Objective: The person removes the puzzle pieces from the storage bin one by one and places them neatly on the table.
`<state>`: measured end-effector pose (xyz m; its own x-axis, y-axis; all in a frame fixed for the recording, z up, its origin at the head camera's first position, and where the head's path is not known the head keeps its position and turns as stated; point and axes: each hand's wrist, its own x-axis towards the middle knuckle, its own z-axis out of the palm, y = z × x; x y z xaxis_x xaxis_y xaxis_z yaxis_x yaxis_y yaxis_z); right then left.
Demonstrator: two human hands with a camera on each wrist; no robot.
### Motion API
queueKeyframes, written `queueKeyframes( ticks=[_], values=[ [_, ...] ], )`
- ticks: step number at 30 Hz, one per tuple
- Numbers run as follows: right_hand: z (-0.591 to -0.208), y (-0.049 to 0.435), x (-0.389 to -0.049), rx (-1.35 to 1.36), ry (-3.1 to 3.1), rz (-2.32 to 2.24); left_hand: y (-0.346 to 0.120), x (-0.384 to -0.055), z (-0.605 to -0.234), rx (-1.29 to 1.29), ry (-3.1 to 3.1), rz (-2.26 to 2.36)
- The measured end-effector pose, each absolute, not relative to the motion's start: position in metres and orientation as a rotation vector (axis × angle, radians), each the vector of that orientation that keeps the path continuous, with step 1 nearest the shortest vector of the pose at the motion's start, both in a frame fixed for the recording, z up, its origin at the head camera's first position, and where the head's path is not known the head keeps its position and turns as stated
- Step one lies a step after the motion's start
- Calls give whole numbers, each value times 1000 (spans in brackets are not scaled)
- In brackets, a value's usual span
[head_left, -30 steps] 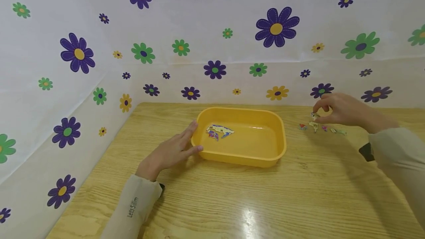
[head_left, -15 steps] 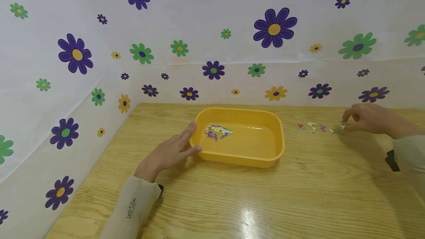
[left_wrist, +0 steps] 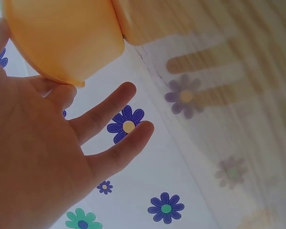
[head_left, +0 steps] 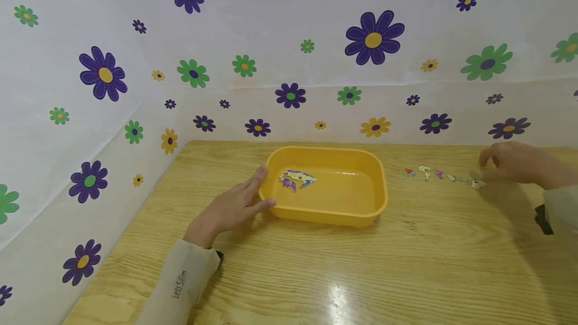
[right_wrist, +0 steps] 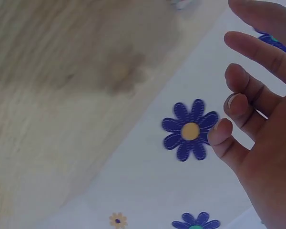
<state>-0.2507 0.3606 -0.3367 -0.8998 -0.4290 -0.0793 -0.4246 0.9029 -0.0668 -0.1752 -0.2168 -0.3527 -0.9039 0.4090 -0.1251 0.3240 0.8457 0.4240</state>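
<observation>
My left hand [head_left: 230, 207] rests against the left end of the yellow plastic tray [head_left: 322, 213], fingers along its outer wall and thumb at the front corner. In the left wrist view, two of its fingers stretch out past the tray wall [left_wrist: 71, 43]. Inside lie a cream-and-blue flat cut-out [head_left: 303, 176] and a red-and-purple one [head_left: 288, 183]. My right hand [head_left: 519, 163] hovers over the table just right of a small cream cut-out [head_left: 477, 183]. Its fingers [right_wrist: 257, 52] are loosely bent and hold nothing.
Left of that cut-out, a row of small cut-outs lies on the wooden table [head_left: 316, 270]: pale green [head_left: 460, 179], pink-purple [head_left: 439, 174], cream [head_left: 424, 169] and red-blue [head_left: 409, 172]. A flower-printed white sheet [head_left: 253, 24] stands behind and at left.
My right hand carried the small cream cut-out rightward, set it at the right end of the row and let go, then moved slightly further right. The left hand stayed at the tray.
</observation>
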Motion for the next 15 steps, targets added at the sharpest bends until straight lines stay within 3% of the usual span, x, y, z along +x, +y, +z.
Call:
queueKeyframes(
  ticks=[15],
  values=[
    [-286, 247, -274, -1007, 3011, -440, -214, -173, -350, 567, 2827, 564]
  ],
)
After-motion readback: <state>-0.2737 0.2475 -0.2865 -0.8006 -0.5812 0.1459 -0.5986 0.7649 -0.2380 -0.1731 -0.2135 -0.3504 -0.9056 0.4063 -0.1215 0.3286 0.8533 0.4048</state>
